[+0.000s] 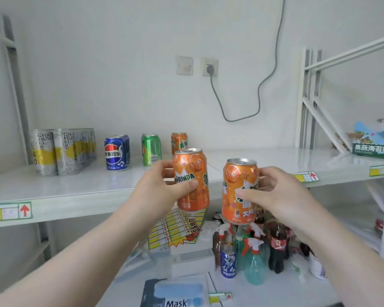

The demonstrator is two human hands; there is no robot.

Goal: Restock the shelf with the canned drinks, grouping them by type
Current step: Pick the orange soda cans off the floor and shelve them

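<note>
Each hand holds one orange can. The left hand (162, 185) wraps round the left can (192, 180), thumb on the front and fingers behind. The right hand (275, 191) grips the right can (239, 191) the same way.

Both cans are up in the air in front of the shelf (75, 189) edge. They are close side by side but do not touch. They are bright orange with silver tops, painted orange slices and green letters. The left can is a bit higher.

At the back of the shelf stands a third orange can, the back can (179, 142). Left of it are green cans (151, 149), then blue cans (116, 154), then tall silver cans (62, 151) with yellow bands. Each kind stands in its own group. A green box (374, 145) lies far right.

Down below are a small blue can (228, 264), cola bottles (277, 247) and spray bottles (253, 262).
</note>
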